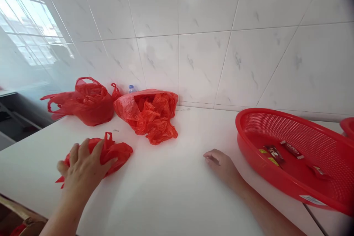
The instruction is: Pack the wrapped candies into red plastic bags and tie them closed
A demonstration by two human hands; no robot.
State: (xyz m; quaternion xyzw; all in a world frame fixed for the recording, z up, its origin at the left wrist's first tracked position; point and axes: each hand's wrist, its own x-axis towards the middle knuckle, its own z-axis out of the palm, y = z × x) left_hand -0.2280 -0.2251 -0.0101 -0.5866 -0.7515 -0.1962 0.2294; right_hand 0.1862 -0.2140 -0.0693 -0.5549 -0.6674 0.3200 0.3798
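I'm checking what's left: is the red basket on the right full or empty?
Neither: the red basket holds a few small wrapped packets, and much of its bottom shows bare around them.

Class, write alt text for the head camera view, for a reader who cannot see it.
A left hand presses on a small red plastic bag on a white table, while the right hand rests empty near a red mesh basket holding wrapped snacks. More red bags sit behind.
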